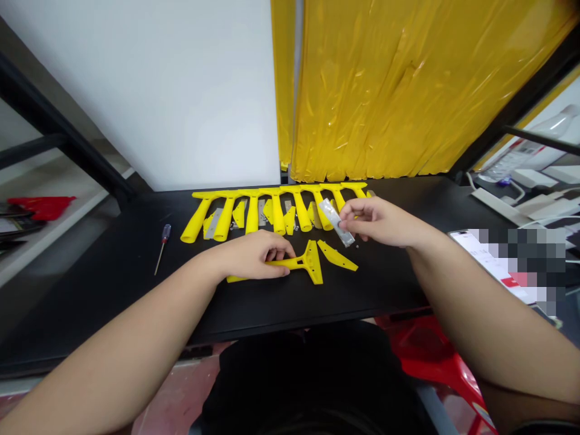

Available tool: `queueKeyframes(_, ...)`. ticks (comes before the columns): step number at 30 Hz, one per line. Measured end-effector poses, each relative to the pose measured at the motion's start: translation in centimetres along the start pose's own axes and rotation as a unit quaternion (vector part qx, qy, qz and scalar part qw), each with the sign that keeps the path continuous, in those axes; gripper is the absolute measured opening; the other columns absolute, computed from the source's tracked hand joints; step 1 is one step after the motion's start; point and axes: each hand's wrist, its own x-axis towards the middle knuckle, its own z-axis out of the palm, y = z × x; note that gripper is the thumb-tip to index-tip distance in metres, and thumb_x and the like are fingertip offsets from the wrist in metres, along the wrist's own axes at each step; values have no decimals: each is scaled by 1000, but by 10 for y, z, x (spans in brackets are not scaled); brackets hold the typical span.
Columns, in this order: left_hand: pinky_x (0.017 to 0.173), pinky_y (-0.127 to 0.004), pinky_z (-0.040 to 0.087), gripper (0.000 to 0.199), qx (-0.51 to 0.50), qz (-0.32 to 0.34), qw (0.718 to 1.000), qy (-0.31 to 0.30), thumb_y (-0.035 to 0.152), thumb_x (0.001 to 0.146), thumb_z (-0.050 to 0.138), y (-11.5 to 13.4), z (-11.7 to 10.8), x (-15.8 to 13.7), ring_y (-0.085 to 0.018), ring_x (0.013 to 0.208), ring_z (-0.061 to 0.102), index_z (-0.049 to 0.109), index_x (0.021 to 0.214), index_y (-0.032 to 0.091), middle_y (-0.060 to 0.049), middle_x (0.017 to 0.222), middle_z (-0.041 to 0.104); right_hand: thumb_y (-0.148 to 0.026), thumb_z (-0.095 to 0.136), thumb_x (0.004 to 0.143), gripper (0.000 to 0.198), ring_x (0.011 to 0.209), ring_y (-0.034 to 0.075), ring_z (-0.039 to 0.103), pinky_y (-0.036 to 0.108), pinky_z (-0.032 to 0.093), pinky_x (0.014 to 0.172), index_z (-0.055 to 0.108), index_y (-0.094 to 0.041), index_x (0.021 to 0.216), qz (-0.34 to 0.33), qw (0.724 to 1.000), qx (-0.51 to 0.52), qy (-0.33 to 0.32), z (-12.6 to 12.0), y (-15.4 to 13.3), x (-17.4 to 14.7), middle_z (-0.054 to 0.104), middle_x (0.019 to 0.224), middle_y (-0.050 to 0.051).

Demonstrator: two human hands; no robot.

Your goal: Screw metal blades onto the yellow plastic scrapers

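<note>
My left hand (260,255) is closed round the handle of a yellow scraper (310,263), which lies on the black table with its wide head pointing right. Between the thumb and fingers of my right hand (371,220) is a flat metal scraper blade (336,223), held tilted above the table. A loose yellow clamp plate (338,256) with small holes rests just right of the scraper head. Behind my hands stretches a row of several yellow scraper handles (251,211), with more plates, blades and small screws lying among them.
A screwdriver (163,248) lies on the table at the left. On the right are a phone (493,266), white boxes (507,208) and a plastic bottle (525,157). Black frame posts (86,133) flank the table, and a red stool (435,356) stands below its front edge.
</note>
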Motion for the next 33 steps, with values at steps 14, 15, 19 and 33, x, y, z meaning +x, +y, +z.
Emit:
queueKeyframes(14, 62, -26, 47, 32, -108, -16, 993, 42, 40, 91, 75, 4, -3, -2, -13, 71, 60, 76, 116, 19, -1, 85, 67, -42, 100, 67, 43, 58, 10, 67, 21, 58, 57, 66, -19, 80, -1, 978, 209, 24, 11, 27, 39, 72, 66, -2)
queueKeyframes(15, 62, -26, 48, 33, -122, -18, 990, 63, 40, 91, 76, 5, -2, -1, -13, 72, 61, 76, 115, 19, -1, 87, 68, -40, 101, 66, 43, 58, 10, 69, 21, 58, 57, 66, -19, 81, 7, 975, 220, 11, 13, 26, 35, 74, 67, -2)
queueKeyframes(19, 60, -25, 48, 32, -152, -17, 980, 128, 39, 89, 78, 4, 3, 3, -13, 69, 60, 74, 112, 17, -1, 84, 65, -34, 102, 65, 43, 57, 10, 71, 17, 59, 53, 67, -18, 84, 36, 969, 242, -43, 17, 20, 25, 76, 68, -1)
queueKeyframes(33, 71, -28, 52, 21, 8, 66, 968, 244, 31, 89, 77, 4, 8, 7, -16, 83, 62, 76, 107, 19, -3, 91, 65, -29, 100, 69, 44, 60, 14, 76, 21, 66, 57, 64, -18, 93, 54, 973, 215, -70, 30, 27, 33, 78, 72, 1)
